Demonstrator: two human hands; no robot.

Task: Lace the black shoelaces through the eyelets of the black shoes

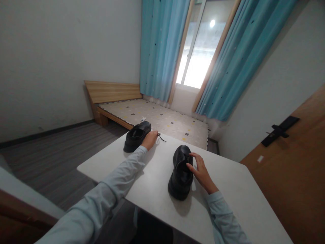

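Note:
Two black shoes rest on a white table. My left hand [150, 140] is closed beside the farther shoe [137, 136], on the left. A thin black shoelace [161, 138] comes out of its fingers, with its loose end pointing right. The nearer shoe [180, 184] stands upright, its toe pointing away from me and its opening facing up. On its right side is my right hand [201, 169]. The thumb and index finger are spread apart and touch the shoe near its opening and tongue; the other fingers are partly hidden.
The white table [228, 183] reaches close to a wooden door [291, 162] with a black handle on the right. Beyond its far edge lies a bed with a patterned mattress [162, 118] and wooden headboard [114, 92]. Blue curtains [162, 51] hang at the window.

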